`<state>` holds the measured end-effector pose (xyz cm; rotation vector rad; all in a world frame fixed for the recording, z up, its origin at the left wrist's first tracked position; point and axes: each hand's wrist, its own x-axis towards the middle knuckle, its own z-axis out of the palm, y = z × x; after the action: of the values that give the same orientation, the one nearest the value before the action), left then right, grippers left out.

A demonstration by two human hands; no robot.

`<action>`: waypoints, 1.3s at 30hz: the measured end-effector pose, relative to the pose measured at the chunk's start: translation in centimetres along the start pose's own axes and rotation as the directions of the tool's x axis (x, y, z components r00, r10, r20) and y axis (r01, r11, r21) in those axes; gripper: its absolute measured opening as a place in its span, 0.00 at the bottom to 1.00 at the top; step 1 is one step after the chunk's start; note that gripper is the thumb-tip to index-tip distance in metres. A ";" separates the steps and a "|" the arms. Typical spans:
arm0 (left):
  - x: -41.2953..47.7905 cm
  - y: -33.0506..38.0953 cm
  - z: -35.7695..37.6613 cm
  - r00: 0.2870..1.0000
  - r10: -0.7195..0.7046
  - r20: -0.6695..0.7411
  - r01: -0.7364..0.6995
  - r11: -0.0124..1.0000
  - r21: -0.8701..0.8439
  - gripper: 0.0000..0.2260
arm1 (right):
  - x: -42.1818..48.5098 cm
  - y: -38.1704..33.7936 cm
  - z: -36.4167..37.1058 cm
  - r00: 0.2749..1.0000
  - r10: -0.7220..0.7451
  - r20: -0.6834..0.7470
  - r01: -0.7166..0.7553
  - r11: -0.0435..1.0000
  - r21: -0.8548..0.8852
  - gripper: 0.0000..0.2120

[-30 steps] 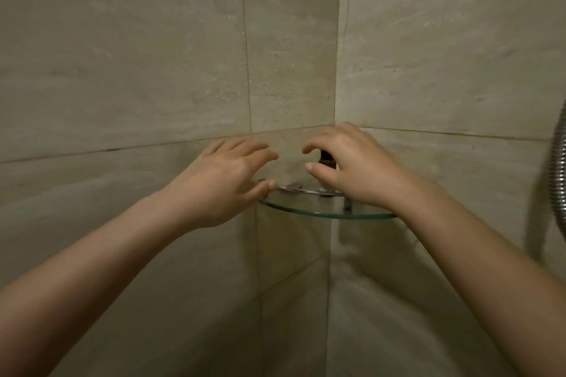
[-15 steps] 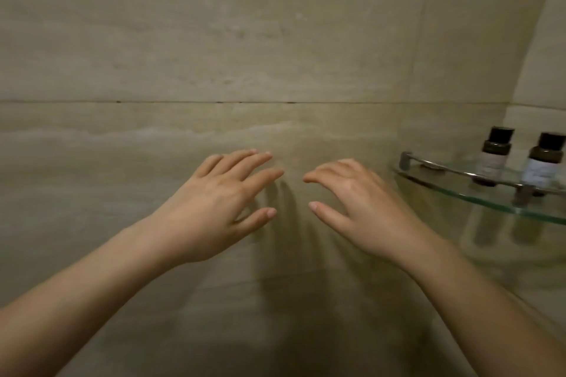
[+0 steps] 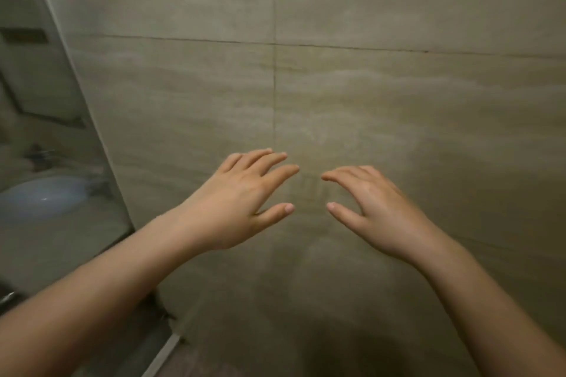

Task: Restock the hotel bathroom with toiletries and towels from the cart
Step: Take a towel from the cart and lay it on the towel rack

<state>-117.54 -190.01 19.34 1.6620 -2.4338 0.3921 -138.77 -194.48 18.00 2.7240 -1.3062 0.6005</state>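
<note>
Bathroom wall of large beige stone-look tiles (image 3: 398, 101) is seen filling most of the view, crossed by thin grout lines. At its left edge a clear glass shower screen (image 3: 61, 254) is set, and a white oval washbasin (image 3: 43, 196) is glimpsed, blurred, through it. Before the wall the left hand (image 3: 239, 202) and right hand (image 3: 376, 211) are held out, just apart. The fingers (image 3: 275, 174) are spread and relaxed, and nothing is gripped.

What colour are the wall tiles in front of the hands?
The wall tiles are beige, faintly streaked; head view.
</note>
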 end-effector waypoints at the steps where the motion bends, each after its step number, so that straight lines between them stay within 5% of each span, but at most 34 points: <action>1: -1.8 -1.3 0.0 0.999 -0.037 0.017 0.037 0.999 0.014 0.36 | 0.6 -1.9 0.7 0.999 -0.029 0.014 0.028 0.999 0.018 0.22; 7: -13.1 -8.2 -0.8 0.950 -0.300 0.084 0.296 0.954 0.054 0.31 | 4.4 -12.5 4.4 0.967 -0.242 0.080 0.230 0.964 0.136 0.24; 16: -26.7 -14.0 -3.3 0.759 -0.637 0.131 0.627 0.771 0.114 0.27 | 9.6 -26.9 9.2 0.830 -0.540 0.138 0.483 0.821 0.304 0.24; 28: -41.4 -21.7 -5.3 0.325 -0.943 0.070 0.917 0.333 0.219 0.28 | 16.5 -47.7 15.5 0.478 -0.873 0.093 0.740 0.457 0.494 0.24; 39: -49.8 -27.7 -6.2 -0.011 -1.000 -0.012 0.967 -0.013 0.254 0.27 | 19.9 -64.0 21.4 0.192 -0.981 0.033 0.751 0.168 0.638 0.22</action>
<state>-73.60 -153.48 14.45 3.0348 -0.5260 0.1877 -71.98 -172.92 12.68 3.3825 0.9182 0.1051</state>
